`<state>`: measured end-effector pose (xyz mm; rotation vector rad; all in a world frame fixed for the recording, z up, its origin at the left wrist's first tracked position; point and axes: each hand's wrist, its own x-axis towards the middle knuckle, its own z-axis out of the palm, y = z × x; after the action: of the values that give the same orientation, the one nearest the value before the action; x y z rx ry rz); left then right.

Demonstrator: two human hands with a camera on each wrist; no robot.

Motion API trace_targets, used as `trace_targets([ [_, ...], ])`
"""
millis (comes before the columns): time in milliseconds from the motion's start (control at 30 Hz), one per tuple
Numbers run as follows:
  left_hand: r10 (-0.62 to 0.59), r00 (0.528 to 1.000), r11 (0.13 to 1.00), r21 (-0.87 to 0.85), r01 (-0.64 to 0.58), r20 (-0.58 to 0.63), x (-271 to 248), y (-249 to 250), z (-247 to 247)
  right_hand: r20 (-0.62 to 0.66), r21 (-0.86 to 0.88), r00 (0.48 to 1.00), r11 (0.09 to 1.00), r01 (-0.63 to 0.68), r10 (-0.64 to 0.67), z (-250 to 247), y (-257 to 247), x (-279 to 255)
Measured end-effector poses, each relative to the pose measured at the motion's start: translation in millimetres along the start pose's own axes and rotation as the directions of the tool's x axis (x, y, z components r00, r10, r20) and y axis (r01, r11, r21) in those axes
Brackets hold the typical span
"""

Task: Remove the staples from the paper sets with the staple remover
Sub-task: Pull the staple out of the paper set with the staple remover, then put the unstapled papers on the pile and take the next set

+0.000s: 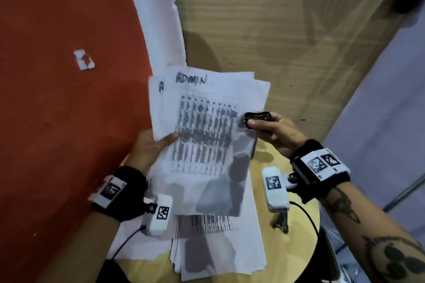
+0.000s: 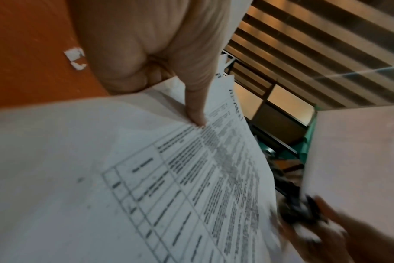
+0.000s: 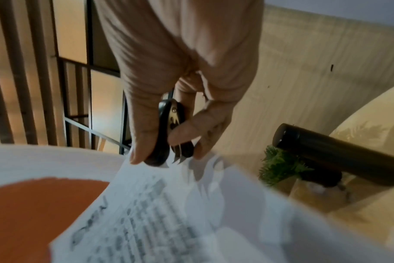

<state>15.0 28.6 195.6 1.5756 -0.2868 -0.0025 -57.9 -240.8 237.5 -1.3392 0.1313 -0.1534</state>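
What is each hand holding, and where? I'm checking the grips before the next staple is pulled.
Left hand holds the paper set at its left edge; right hand grips the staple remover by its two black handles.

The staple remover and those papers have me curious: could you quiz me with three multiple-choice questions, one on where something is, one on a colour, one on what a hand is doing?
1. Where is the staple remover relative to the held paper set?
A. At its right edge
B. Lying on the pile below
C. Under its bottom edge

2. What colour is the surface left of the papers, the wall?
A. Green
B. Red-orange
C. Black

3. What is the left hand doing?
A. Hanging idle
B. Pressing the table
C. Gripping the paper set

Answers:
1. A: in the head view the right hand holds the black tool against the sheets' right edge.
2. B: the head view shows it red-orange.
3. C: the thumb lies on top of the printed sheet while the palm supports it from beneath.
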Motion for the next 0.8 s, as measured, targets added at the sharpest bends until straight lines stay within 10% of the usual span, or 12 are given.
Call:
trace_targets([
  [233, -0.147, 0.966, 0.933, 0.293, 0.207, -0.212, 48, -64, -108, -0.196, -0.275, 0.971, 0.943, -0.186, 0.135, -20, 87, 2],
  [433, -0.508, 0.796, 0.544, 0.594, 0.593, -0.329, 52, -169, -178, -0.227, -0.224, 0.890, 0.868, -0.443, 0.395, -28, 197, -8],
  [800, -0.580, 0.688, 0.323, 0.653, 0.685, -0.436, 68, -228, -162, -0.271, -0.159, 0.790, 0.784, -0.600, 0.549, -50, 315, -17],
])
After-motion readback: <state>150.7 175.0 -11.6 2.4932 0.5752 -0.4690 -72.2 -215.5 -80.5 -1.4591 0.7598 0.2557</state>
